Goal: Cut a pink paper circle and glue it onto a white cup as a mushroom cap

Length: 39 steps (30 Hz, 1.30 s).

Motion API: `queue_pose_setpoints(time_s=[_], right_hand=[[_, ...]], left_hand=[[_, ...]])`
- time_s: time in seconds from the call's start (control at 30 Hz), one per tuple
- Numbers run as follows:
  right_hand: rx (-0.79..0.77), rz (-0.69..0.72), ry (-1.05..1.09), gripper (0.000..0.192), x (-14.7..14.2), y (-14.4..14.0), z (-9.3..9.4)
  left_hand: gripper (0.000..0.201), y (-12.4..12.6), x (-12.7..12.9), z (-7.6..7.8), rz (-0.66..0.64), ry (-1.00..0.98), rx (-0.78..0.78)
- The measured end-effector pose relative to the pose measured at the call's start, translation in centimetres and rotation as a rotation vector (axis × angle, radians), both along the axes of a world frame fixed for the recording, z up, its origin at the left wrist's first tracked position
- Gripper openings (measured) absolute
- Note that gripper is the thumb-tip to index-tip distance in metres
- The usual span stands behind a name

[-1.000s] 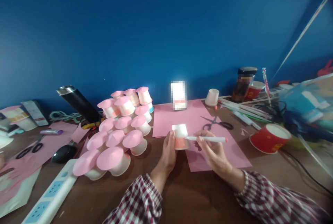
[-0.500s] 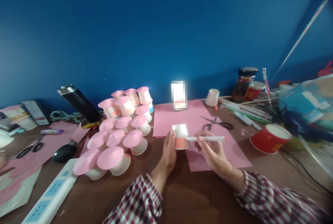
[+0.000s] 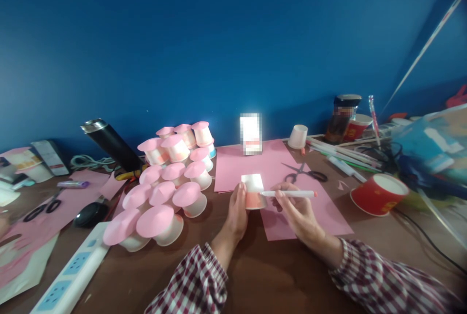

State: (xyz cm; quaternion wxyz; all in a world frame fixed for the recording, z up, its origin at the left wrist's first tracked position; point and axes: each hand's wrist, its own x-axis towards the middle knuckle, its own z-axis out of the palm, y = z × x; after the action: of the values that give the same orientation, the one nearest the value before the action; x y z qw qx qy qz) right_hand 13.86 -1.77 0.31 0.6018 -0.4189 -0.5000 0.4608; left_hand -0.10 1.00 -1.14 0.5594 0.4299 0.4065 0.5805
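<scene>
My left hand (image 3: 237,209) grips a small upside-down paper cup (image 3: 252,186) by its left side. The cup's upper part is white and a salmon-orange band covers its lower side. In my right hand (image 3: 297,212) is a white marker (image 3: 292,193) with a reddish end, held level like a pen. Its tip points left and meets the cup's right side, at the upper part of the coloured band. Behind and below the cup lie pink paper sheets (image 3: 233,168). Black scissors (image 3: 304,172) rest spread on the paper beyond my right hand.
Several cups with pink paper cone tops (image 3: 156,221) stand at left, near a power strip (image 3: 73,275), a computer mouse (image 3: 90,212) and a black flask (image 3: 113,146). To the right are a red paper cup (image 3: 375,196), a white cup (image 3: 298,136) and a dark-lidded jar (image 3: 339,124).
My right hand and the marker have shifted very slightly, the marker's tip moving a touch left and up along the cup. The cup and my left hand stay put.
</scene>
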Motion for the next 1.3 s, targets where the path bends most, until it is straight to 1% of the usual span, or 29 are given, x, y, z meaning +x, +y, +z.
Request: queue_pose_setpoints(time_s=[0.13,0.3,0.5,0.63,0.73,0.93,1.0,1.13,1.3], right_hand=[[-0.004,-0.025,0.027,0.021,0.01,0.11,-0.05],[-0.004,-0.014,-0.001,0.021,-0.04,0.02,0.11],[-0.006,-0.022,-0.006,0.023,-0.09,-0.03,0.19],[0.003,-0.008,0.001,0.022,-0.19,-0.01,0.21],[0.01,-0.012,0.002,0.021,-0.15,0.03,0.15],[-0.011,-0.049,-0.002,0.023,0.07,0.07,-0.08],[-0.014,-0.047,0.001,0.023,0.04,0.04,-0.08],[-0.011,-0.032,-0.011,0.022,-0.05,0.04,0.01],[-0.023,-0.058,-0.007,0.024,-0.02,0.12,0.11]], left_hand=[[0.05,0.0,-0.12,-0.3,0.036,0.024,-0.029],[0.05,0.12,-0.17,-0.76,0.052,0.026,-0.054],[0.049,0.1,-0.09,-0.55,0.044,0.026,-0.031],[0.047,0.03,0.06,-0.26,0.001,0.008,-0.003],[0.045,0.05,0.07,-0.32,-0.008,-0.001,-0.002],[0.047,0.11,-0.03,-0.75,0.047,-0.019,-0.06],[0.047,0.08,0.0,-0.66,0.055,-0.009,-0.057],[0.044,0.02,0.07,-0.44,0.028,0.023,-0.015],[0.046,0.09,-0.01,-0.83,0.079,0.039,-0.041]])
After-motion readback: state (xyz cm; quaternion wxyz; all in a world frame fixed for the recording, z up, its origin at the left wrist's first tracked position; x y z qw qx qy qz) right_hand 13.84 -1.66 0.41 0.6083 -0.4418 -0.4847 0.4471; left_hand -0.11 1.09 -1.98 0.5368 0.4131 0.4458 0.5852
